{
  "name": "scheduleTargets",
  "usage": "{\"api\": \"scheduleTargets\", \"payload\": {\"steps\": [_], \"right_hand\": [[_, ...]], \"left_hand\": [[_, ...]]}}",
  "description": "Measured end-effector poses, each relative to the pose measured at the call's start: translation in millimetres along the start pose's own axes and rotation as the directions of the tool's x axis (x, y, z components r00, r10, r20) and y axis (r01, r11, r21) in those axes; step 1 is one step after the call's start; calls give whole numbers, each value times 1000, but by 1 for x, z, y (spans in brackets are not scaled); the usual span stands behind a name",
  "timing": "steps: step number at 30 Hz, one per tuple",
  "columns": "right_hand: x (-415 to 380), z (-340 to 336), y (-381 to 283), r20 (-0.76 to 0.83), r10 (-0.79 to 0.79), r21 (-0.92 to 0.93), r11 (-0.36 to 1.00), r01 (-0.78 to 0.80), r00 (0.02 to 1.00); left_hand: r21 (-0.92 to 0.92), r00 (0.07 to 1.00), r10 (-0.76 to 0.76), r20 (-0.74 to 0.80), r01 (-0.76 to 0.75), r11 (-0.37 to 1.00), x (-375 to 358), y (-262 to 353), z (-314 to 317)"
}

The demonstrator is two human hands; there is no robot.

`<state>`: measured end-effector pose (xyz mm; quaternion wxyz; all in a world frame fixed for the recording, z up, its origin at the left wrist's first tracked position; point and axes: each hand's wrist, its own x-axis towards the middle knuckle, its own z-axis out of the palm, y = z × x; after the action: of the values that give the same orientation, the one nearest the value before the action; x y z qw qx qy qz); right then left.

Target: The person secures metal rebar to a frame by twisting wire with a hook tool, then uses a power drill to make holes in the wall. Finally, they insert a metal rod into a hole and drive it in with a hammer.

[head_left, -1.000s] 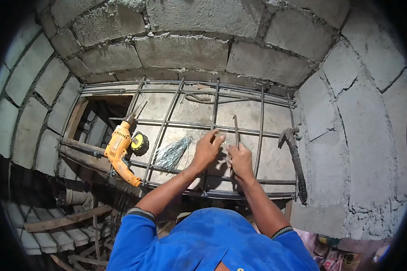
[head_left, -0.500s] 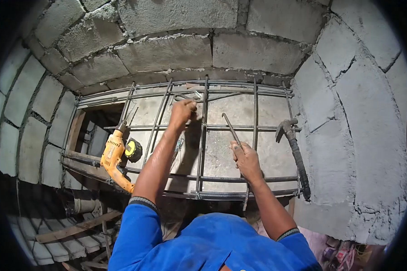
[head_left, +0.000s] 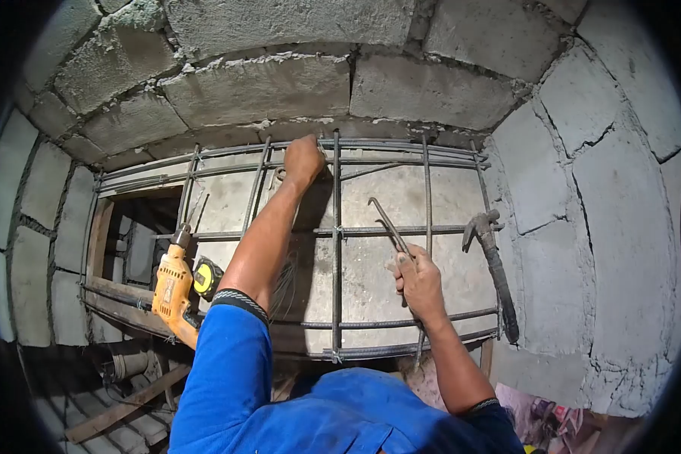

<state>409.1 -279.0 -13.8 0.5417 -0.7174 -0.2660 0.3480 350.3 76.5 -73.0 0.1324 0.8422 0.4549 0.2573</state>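
1. While the right hand (head_left: 420, 284) sits low in the head view, it is clamped around the shank of a hooked steel rod (head_left: 390, 223). The rod's bent tip points up and left, clear of the bars.
2. Left hand (head_left: 304, 160) is at the far edge of the rebar grid (head_left: 337, 227), fingers curled shut at the top bars by a crossing. Cannot tell if wire is inside the fist.
3. Change: a second ago both hands were together at a mid-grid crossing. Half a second ago the left was already reaching up; now it is on the top rail. The right has dropped slightly toward the near bars, rod unchanged in its grip.
4. My read: the mid crossing is finished with and work has shifted to a top-rail crossing. The rod is not yet at that spot.
5. Bundle of thin wire (head_left: 284, 280) lies under the left forearm, mostly hidden.
6. Yellow drill (head_left: 170, 291) and tape measure (head_left: 204, 278) rest at the grid's left edge, touching each other.
7. Hammer (head_left: 492, 265) lies along the grid's right edge against the block wall (head_left: 598, 189).
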Motion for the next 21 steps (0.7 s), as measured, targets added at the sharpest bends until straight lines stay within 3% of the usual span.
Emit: {"api": "scheduleTargets", "payload": {"steps": [4, 6, 7, 8, 12, 13, 14, 17, 20, 21], "right_hand": [[13, 4, -3, -16, -13, -60, 998, 12, 1000], [17, 8, -12, -17, 38, 4, 999, -38, 999], [24, 10, -12, -20, 40, 3, 999, -40, 999], [32, 11, -9, -29, 15, -41, 999, -16, 999], [67, 22, -24, -42, 8, -133, 991, -14, 999], [76, 27, -24, -43, 11, -130, 991, -16, 999], [87, 32, -20, -39, 50, -51, 997, -52, 998], [111, 50, -5, -14, 138, 93, 986, -136, 990], [124, 65, 8, 19, 262, 378, 891, -249, 965], [124, 68, 4, 25, 262, 376, 892, -252, 965]], "left_hand": [[-14, 991, 76, 110, -75, 997, 10, -5, 22], [-25, 982, 119, 149, -117, 993, 17, -1, 19], [-111, 933, -10, 361, 54, 992, 22, 3, 11], [-155, 819, -112, 563, 238, 959, 26, 9, 3], [-196, 779, -100, 619, 277, 941, 40, 1, 12], [-298, 733, -154, 663, 447, 843, 42, 2, 8], [-379, 676, -194, 710, 600, 704, 43, 3, 5], [-414, 654, -271, 706, 691, 592, 47, 3, 6], [-403, 608, -307, 732, 750, 525, 47, 8, 3], [-403, 608, -312, 730, 751, 523, 47, 9, 3]]}}
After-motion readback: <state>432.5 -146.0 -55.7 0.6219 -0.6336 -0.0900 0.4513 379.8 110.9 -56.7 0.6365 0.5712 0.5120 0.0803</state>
